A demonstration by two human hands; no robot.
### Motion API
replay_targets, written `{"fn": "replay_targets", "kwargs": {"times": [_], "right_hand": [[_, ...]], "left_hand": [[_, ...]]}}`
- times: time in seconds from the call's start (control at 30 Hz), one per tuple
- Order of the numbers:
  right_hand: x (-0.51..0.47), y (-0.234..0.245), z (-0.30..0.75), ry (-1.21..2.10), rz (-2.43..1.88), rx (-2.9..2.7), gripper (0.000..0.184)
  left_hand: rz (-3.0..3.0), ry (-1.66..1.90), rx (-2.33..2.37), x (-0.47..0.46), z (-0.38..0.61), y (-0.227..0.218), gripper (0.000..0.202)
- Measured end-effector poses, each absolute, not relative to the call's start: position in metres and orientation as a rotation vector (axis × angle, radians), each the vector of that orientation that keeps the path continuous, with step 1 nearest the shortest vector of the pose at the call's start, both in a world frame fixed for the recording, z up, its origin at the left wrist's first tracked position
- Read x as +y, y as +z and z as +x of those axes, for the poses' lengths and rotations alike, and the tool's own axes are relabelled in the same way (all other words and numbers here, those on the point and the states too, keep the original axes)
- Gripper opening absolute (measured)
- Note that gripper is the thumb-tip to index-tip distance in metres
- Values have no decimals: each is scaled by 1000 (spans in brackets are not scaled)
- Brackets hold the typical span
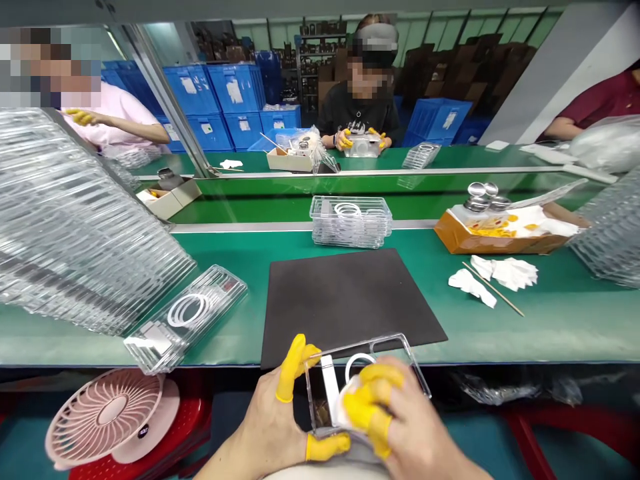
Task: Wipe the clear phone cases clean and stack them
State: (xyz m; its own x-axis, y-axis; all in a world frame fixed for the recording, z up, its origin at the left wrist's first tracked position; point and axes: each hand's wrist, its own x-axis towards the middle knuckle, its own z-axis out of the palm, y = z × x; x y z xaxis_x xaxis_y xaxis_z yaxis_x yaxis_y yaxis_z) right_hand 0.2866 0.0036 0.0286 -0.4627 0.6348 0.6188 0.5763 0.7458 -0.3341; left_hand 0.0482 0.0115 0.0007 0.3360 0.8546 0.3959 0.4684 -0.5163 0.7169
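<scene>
The left hand (273, 413) pinches a clear case (342, 365), the right hand (407, 417) a white wipe (344, 402), with a black mat (345, 293) and stacked trays (351, 231) beyond.

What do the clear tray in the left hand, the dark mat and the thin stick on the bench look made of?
Clear tray: probably rigid plastic, glossy; it is see-through with bright edge highlights.
Dark mat: perhaps rubber or foam, matte; its even surface shows little glare.
Thin stick: likely wood, dull; its tan colour suggests so.
</scene>
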Motion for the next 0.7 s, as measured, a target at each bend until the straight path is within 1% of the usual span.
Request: {"fn": "replay_targets", "kwargs": {"times": [0.07,0.13,0.2,0.3,0.4,0.47,0.5,0.6,0.67,0.7], "right_hand": [[0,25,285,146,-848,-2216,24],[-6,13,307,52,-957,-2189,25],[-10,0,345,-48,-1111,-2135,24],[-4,-5,382,-58,-1270,-1991,23],[12,11,360,-21,-1290,-1833,24],[22,25,321,-8,-1222,-1860,19],[24,30,301,5,-1192,-1912,18],[19,33,272,25,-1108,-2014,23],[6,25,286,20,-1108,-2036,24],[0,20,300,1,-1141,-2028,23]], "left_hand": [[2125,1062,1176,12,49,2,104],[2140,1068,1184,11,49,2,101],[2157,1077,1171,10,48,0,104],[2194,1066,1169,9,45,-3,108],[2237,999,1211,8,43,-3,99],[2238,991,1225,8,43,-2,95],[2221,994,1232,8,43,-2,95],[2100,960,1300,9,42,-5,102],[2033,922,1337,10,39,-8,104],[2016,906,1343,10,38,-9,102]]}}
